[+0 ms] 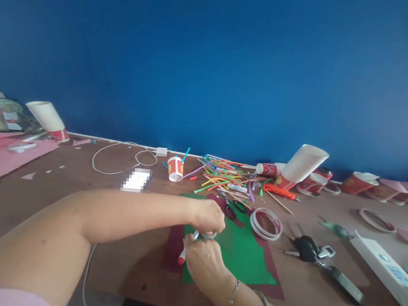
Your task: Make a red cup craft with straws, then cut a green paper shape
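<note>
My left hand (pixel 209 216) reaches across from the left, fingers curled down over a pale ring (pixel 209 235) that looks like a tape roll, mostly hidden beneath it. Close below, my right hand (pixel 206 258) is closed around a white marker (pixel 182 255) whose red end points toward me. The marker's other end is up beside the ring. Under both hands lies green paper (pixel 247 263) on top of dark maroon paper (pixel 273 290). Dark-handled scissors (pixel 233 208) rest at the green sheet's far edge. Two stacked tape rolls (pixel 265 224) sit at its right.
Colourful pipe cleaners (pixel 220 174) lie heaped behind the hands. A red paper cup (pixel 176 169), an orange cutter (pixel 281 192) and a leaning stack of cups (pixel 301 167) stand near the blue wall. Keys (pixel 306 249) and a power strip (pixel 383 264) are at right. A white cable (pixel 97 162) curls at left.
</note>
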{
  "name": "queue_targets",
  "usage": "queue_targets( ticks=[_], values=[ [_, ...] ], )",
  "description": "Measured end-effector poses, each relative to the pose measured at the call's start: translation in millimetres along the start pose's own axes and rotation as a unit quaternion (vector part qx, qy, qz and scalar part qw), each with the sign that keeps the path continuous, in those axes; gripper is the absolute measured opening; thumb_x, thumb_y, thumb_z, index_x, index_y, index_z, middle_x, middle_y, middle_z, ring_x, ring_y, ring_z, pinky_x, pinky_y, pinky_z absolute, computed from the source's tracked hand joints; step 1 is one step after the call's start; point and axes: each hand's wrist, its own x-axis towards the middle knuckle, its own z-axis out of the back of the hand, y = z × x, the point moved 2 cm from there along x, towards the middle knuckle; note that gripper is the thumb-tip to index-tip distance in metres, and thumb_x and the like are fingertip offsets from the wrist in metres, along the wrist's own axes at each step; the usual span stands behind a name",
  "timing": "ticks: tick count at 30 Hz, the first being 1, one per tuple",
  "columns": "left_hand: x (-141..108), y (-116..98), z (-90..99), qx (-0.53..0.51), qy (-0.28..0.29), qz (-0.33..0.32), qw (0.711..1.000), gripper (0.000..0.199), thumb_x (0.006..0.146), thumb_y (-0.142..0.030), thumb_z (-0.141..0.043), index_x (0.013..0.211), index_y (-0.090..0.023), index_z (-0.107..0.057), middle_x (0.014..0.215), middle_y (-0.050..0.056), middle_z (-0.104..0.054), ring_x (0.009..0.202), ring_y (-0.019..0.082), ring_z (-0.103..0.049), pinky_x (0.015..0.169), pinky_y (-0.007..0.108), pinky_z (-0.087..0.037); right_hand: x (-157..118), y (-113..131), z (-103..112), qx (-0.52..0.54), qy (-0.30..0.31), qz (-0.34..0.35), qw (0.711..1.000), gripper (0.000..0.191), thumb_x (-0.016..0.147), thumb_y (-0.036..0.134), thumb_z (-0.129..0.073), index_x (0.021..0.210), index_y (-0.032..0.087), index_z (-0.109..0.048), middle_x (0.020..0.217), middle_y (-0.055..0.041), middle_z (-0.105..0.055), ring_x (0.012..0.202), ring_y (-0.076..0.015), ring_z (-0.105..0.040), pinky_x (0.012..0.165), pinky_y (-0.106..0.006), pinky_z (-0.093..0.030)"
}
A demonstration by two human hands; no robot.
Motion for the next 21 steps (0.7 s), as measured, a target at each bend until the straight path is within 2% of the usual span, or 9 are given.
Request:
queue_targets(
  ticks=[4,13,17,21],
  values=[
    [0,0,-0.5,-0.001,-0.001,-0.002,1.0,0.01,0.069,-0.016,-0.059,0.066,-0.016,-0.068,0.068,0.011,-0.069,0.061,0.02,-0.061,0.048,0.027,-0.041,1,-1,2,0.015,0.004,-0.006,1.0,0.017,0.077,0.0,-0.049,0.087,0.01,-0.059,0.067,-0.0128,-0.068,0.061,-0.0241,-0.067,0.045,-0.025,-0.035],
    [-2,-1,-0.1,0.005,-0.008,-0.001,1.0,0.011,0.069,-0.015,-0.058,0.064,-0.016,-0.068,0.064,0.01,-0.067,0.057,0.021,-0.06,0.046,0.028,-0.04,-12,-3,4,0.05,0.008,-0.022,0.998,0.018,0.078,0.005,-0.047,0.087,0.013,-0.059,0.065,-0.0095,-0.068,0.06,-0.0244,-0.067,0.044,-0.028,-0.024],
    [-2,-1,0.0,0.002,-0.01,0.0,1.0,0.012,0.069,-0.016,-0.058,0.063,-0.017,-0.068,0.064,0.009,-0.068,0.058,0.021,-0.06,0.046,0.028,-0.04,-23,-9,3,0.055,0.008,-0.009,0.998,0.017,0.076,0.007,-0.048,0.086,0.015,-0.059,0.065,-0.0071,-0.068,0.059,-0.0206,-0.065,0.045,-0.028,-0.021],
    [-2,0,-2.0,-0.016,-0.028,0.008,0.999,0.012,0.067,-0.015,-0.059,0.058,-0.019,-0.067,0.062,0.008,-0.067,0.057,0.018,-0.059,0.049,0.026,-0.041,-36,-25,-4,0.078,-0.012,0.024,0.997,0.014,0.073,0.01,-0.051,0.083,0.018,-0.057,0.062,-0.0025,-0.065,0.056,-0.0169,-0.061,0.047,-0.028,-0.018]
  ],
)
